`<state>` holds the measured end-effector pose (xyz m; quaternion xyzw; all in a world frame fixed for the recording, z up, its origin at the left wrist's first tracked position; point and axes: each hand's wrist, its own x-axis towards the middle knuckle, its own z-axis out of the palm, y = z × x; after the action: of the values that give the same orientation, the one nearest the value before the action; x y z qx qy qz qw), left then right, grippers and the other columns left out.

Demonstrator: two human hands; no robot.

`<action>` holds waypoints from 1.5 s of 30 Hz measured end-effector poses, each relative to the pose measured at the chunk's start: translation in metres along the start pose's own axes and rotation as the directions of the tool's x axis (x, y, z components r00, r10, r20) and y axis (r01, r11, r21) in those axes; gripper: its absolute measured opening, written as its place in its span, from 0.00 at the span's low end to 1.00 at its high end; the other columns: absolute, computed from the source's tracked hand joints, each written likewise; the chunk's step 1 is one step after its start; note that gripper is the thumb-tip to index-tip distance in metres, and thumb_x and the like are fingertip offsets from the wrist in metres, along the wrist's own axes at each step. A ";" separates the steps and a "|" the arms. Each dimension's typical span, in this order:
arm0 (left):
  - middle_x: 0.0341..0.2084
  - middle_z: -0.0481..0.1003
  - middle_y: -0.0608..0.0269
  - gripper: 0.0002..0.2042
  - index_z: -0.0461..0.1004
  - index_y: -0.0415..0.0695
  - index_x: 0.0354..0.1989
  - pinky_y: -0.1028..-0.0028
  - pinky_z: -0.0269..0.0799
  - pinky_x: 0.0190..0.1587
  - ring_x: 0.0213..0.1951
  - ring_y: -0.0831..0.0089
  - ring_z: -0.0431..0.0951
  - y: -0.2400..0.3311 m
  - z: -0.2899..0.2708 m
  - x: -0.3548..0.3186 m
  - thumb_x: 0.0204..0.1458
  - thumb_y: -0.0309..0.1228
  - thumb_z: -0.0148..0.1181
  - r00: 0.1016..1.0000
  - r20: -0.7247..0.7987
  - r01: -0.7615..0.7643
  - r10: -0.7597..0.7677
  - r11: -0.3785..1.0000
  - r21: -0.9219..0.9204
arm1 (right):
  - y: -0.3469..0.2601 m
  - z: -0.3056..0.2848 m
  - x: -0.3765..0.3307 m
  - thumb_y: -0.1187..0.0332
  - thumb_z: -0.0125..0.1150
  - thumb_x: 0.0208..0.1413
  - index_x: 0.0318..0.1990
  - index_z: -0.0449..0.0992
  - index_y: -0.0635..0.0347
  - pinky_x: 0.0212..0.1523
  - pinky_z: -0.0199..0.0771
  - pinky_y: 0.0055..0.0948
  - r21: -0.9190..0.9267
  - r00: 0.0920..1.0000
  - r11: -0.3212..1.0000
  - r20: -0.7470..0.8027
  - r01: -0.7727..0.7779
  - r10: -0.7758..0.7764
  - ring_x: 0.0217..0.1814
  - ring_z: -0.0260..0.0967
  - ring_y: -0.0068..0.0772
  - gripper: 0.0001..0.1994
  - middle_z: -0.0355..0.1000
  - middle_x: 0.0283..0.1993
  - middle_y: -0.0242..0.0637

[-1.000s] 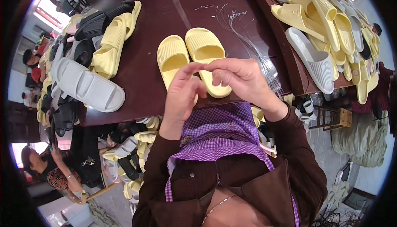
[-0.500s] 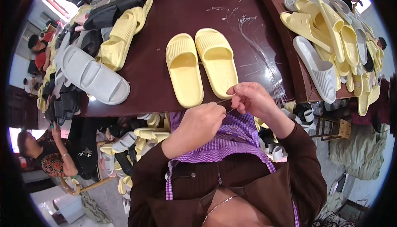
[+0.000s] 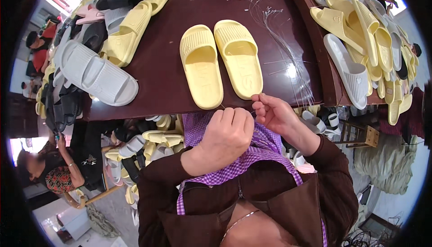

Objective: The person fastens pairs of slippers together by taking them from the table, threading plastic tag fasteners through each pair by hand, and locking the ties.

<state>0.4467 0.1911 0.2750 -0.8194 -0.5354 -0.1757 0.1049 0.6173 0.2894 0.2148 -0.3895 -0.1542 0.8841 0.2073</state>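
A pair of pale yellow slide sandals (image 3: 220,63) lies side by side on the dark brown table (image 3: 189,8), soles down, heels near the front edge. My left hand (image 3: 227,132) is closed in a fist just below the table edge, over my purple checked apron. My right hand (image 3: 272,112) is right beside it, fingers pinched together. A thin clear strand (image 3: 238,110) seems to run between the two hands. A loose bunch of thin clear strands (image 3: 288,53) fans across the table to the right of the sandals.
A heap of yellow, grey and black sandals (image 3: 99,44) covers the table's left side. More yellow and grey sandals (image 3: 360,40) are stacked at the right. Further sandals (image 3: 148,143) lie under the table. Seated people (image 3: 49,175) are at the left.
Both hands have dropped from above the sandals' heels down to the table's front edge and come closer to my body. The sandals have not moved.
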 end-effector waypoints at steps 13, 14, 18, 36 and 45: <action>0.20 0.64 0.58 0.03 0.65 0.41 0.23 0.68 0.66 0.29 0.26 0.63 0.70 -0.046 0.066 0.010 0.42 0.23 0.54 0.983 -0.092 0.143 -0.159 0.977 -0.160 | -0.049 0.028 0.047 0.66 0.47 0.62 0.42 0.70 0.64 0.28 0.66 0.19 -0.202 0.995 0.978 -0.075 0.043 -0.059 0.28 0.67 0.18 0.10 0.73 0.31 0.30; 0.20 0.65 0.58 0.03 0.66 0.40 0.23 0.67 0.66 0.29 0.26 0.62 0.70 -0.048 0.069 0.010 0.43 0.22 0.54 0.978 -0.109 0.157 -0.179 0.971 -0.182 | -0.054 0.028 0.055 0.67 0.46 0.62 0.42 0.70 0.65 0.29 0.67 0.20 -0.221 0.995 0.973 -0.052 0.068 -0.081 0.28 0.67 0.18 0.11 0.73 0.32 0.31; 0.19 0.65 0.57 0.04 0.66 0.40 0.24 0.66 0.67 0.29 0.25 0.61 0.71 -0.052 0.074 0.012 0.44 0.22 0.56 0.973 -0.116 0.167 -0.198 0.958 -0.232 | -0.055 0.030 0.062 0.66 0.46 0.62 0.42 0.70 0.66 0.29 0.69 0.21 -0.261 0.992 0.961 -0.061 0.092 -0.111 0.28 0.68 0.19 0.11 0.74 0.32 0.32; 0.32 0.73 0.56 0.06 0.66 0.40 0.41 0.68 0.74 0.39 0.32 0.69 0.76 -0.037 0.058 0.015 0.61 0.27 0.44 0.685 0.160 -0.202 -0.711 -0.396 -0.896 | -0.074 0.078 0.000 0.75 0.47 0.60 0.50 0.70 0.67 0.29 0.71 0.21 -0.700 0.500 -0.181 0.643 0.690 -0.580 0.30 0.69 0.21 0.13 0.73 0.33 0.36; 0.34 0.73 0.56 0.06 0.66 0.41 0.41 0.66 0.74 0.41 0.34 0.68 0.75 -0.034 0.078 -0.001 0.61 0.27 0.43 0.655 0.343 -0.311 -0.674 -0.653 -0.690 | -0.040 0.061 0.021 0.76 0.53 0.55 0.47 0.71 0.65 0.32 0.73 0.26 -0.807 0.793 0.082 0.548 0.585 -0.268 0.31 0.73 0.28 0.12 0.74 0.31 0.41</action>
<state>0.4289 0.2319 0.2027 -0.1257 -0.2269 -0.7791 -0.5707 0.5682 0.3277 0.2588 -0.2482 -0.7928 0.5354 0.1525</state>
